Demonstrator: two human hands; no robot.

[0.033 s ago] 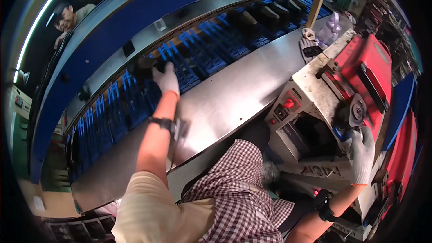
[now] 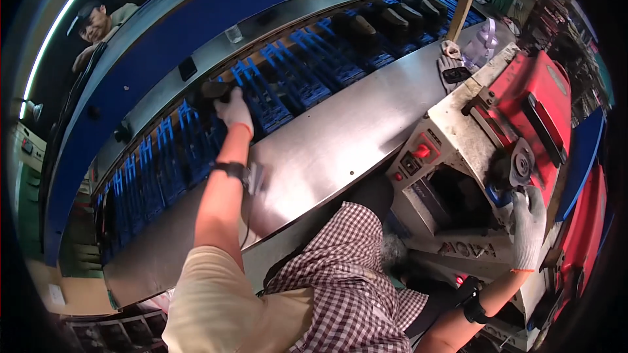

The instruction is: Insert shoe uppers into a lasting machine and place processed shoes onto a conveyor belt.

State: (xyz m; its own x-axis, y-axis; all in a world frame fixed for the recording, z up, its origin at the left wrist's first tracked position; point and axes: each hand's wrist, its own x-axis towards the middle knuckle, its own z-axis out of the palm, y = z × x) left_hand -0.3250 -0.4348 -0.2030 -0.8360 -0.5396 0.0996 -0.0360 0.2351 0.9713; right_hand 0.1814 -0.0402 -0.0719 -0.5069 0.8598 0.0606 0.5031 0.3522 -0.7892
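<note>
My left hand (image 2: 234, 110), in a white glove with a black wristband, reaches far forward over the steel counter (image 2: 327, 150) to the conveyor of blue racks (image 2: 288, 78). Its fingers close on a dark piece (image 2: 214, 89) sitting in one rack. More dark pieces (image 2: 386, 23) ride in the racks further right. My right hand (image 2: 528, 222), also in a white glove, is low at the right against a grey machine (image 2: 458, 137). It curls around a small blue part (image 2: 500, 196) just below a round wheel (image 2: 520, 165).
A red cover (image 2: 543, 104) tops the machine, and a red button (image 2: 422, 151) sits on its panel. A loose glove (image 2: 451, 65) and a clear plastic bottle (image 2: 481, 46) lie at the counter's far right. Another person (image 2: 98, 23) stands beyond the conveyor at upper left.
</note>
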